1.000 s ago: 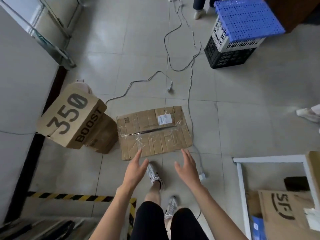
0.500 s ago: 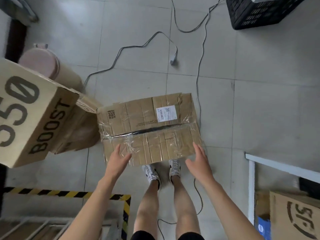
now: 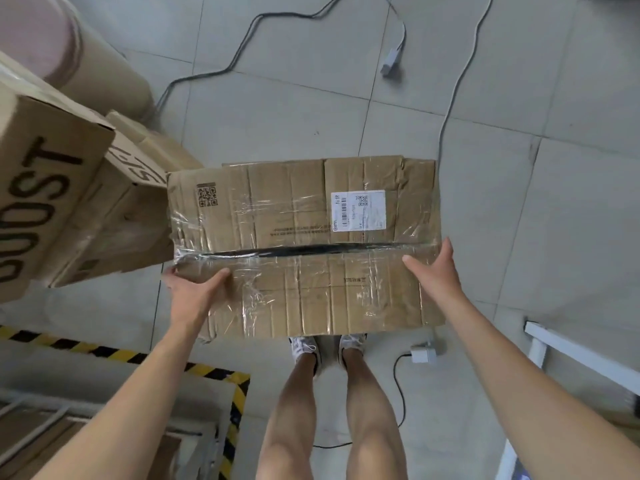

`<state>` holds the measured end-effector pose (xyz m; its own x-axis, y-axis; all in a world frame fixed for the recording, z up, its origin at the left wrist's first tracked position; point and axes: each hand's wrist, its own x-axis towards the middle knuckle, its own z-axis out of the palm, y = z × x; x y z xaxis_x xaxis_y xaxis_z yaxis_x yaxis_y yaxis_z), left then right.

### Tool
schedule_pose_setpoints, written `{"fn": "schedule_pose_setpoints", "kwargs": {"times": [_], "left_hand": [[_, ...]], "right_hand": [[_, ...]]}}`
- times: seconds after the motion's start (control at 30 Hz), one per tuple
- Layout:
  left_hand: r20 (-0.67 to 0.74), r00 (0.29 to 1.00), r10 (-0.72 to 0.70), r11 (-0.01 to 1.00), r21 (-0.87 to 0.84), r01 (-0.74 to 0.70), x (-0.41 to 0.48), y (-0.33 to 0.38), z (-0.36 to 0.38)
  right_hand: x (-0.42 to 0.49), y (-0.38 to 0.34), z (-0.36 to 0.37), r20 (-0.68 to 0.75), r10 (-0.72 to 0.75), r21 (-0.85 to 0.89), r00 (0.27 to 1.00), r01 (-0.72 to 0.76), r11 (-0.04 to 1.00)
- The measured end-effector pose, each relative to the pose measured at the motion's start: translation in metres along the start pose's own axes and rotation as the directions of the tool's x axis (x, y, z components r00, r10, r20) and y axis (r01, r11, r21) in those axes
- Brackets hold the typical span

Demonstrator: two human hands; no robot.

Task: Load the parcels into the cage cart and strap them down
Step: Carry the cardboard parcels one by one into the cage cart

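A flat brown cardboard parcel [image 3: 304,244], wrapped in clear tape and bearing a white label, lies in front of my feet. My left hand [image 3: 194,292] grips its left edge, thumb on top and fingers round the side. My right hand [image 3: 438,271] holds the right edge with the thumb lying on the top face. The white frame of the cage cart [image 3: 568,351] shows at the right edge.
A large box printed "BOOST" [image 3: 38,202] sits on other cartons [image 3: 138,161] at the left, touching the parcel's left corner. Cables [image 3: 450,109] and a plug block [image 3: 424,353] lie on the tiled floor. Yellow-black hazard tape [image 3: 104,351] borders a frame at lower left.
I have bent lower and the view has closed in. Both hands went from hovering over the parcel's near edge to taking hold of its left and right sides.
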<state>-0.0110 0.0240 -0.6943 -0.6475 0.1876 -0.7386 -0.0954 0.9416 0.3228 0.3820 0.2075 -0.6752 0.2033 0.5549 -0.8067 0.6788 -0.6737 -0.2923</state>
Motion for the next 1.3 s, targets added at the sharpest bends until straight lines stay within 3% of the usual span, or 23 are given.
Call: {"fn": "schedule_pose_setpoints", "kwargs": {"times": [0.2, 0.37, 0.63, 0.83, 0.97, 1.1, 1.3], "left_hand": [[0.117, 0.991, -0.063, 0.998, -0.017, 0.065, -0.016, 0.005, -0.027], [0.088, 0.995, -0.046, 0.994, -0.09, 0.054, -0.072, 0.008, -0.062], [-0.13, 0.991, -0.016, 0.953, -0.302, -0.024, -0.246, 0.014, -0.167], [-0.37, 0.929, -0.002, 0.902, -0.403, -0.159, -0.378, 0.0, -0.259], [-0.502, 0.86, -0.093, 0.828, -0.518, -0.214, -0.441, -0.037, -0.321], [-0.631, 0.755, -0.18, 0.733, -0.598, -0.325, -0.506, -0.108, -0.376], [-0.76, 0.51, -0.404, 0.557, -0.646, -0.522, -0.646, -0.254, -0.416]], "right_hand": [[-0.028, -0.017, -0.025, 0.03, -0.002, 0.01, 1.0, 0.002, 1.0], [-0.079, -0.037, -0.06, -0.011, -0.082, -0.009, 0.997, 0.082, 0.997], [-0.212, -0.086, -0.135, 0.061, -0.277, -0.076, 0.959, 0.281, 0.957], [-0.331, -0.151, -0.168, 0.116, -0.473, -0.077, 0.874, 0.482, 0.873], [-0.407, -0.191, -0.144, 0.2, -0.593, -0.081, 0.78, 0.616, 0.784], [-0.491, -0.215, -0.099, 0.358, -0.709, -0.036, 0.608, 0.767, 0.64], [-0.636, -0.182, -0.012, 0.557, -0.759, 0.091, 0.337, 0.883, 0.46]]}}
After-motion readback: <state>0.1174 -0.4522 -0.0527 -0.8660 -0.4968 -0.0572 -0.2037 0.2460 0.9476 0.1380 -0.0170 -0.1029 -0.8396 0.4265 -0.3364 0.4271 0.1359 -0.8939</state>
